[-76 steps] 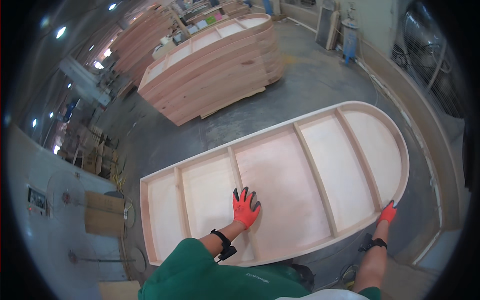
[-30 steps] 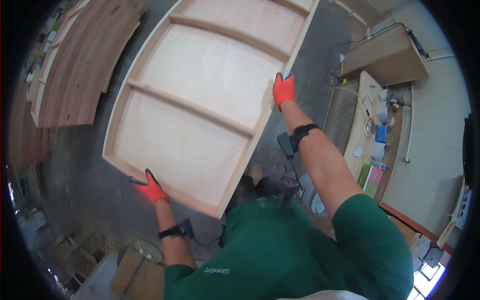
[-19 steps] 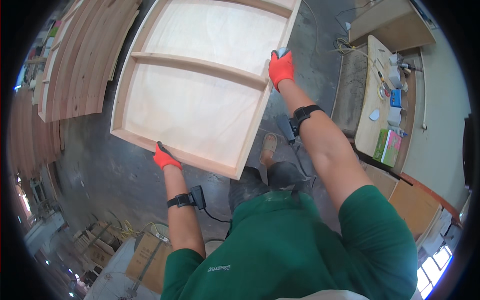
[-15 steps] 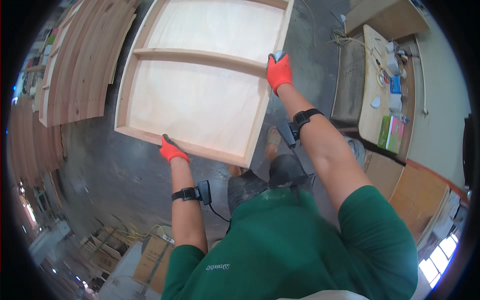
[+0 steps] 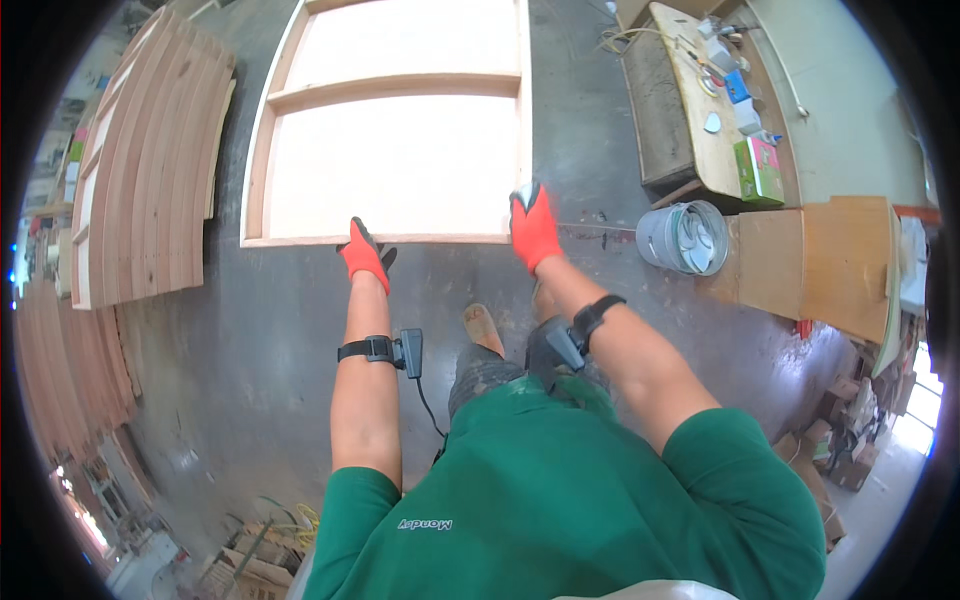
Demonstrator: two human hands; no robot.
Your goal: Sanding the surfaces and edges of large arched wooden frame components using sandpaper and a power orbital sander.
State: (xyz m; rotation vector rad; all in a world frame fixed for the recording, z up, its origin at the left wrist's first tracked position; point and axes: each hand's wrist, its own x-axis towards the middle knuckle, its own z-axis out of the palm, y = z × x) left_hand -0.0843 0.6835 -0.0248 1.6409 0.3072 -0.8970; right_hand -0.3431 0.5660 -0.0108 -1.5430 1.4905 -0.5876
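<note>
A large wooden panel (image 5: pixel 390 165) with a raised wooden frame and a crossbar (image 5: pixel 400 88) reaches out ahead of me, its far end cut off by the picture's top. My left hand (image 5: pixel 364 256), in a red glove with dark fingertips, grips the near edge, thumb on top and fingers underneath. At the near right corner my right hand (image 5: pixel 535 226), gloved alike, is closed around the side rail. A small pale bluish piece shows by its thumb; I cannot make out what it is. The fingers below the panel are mostly hidden.
Stacked wooden panels (image 5: pixel 155 165) stand to the left. On the right is a workbench (image 5: pixel 690 110) with boxes and tools, a green and pink box (image 5: pixel 758 170) at its near end. A bucket (image 5: pixel 683 238) stands beside cardboard sheets (image 5: pixel 770 260). Cartons lie farther back right.
The panel has turned and now lies squarer to me. My right hand has come nearer, from beside the crossbar to the near corner. The bucket has come into full view.
</note>
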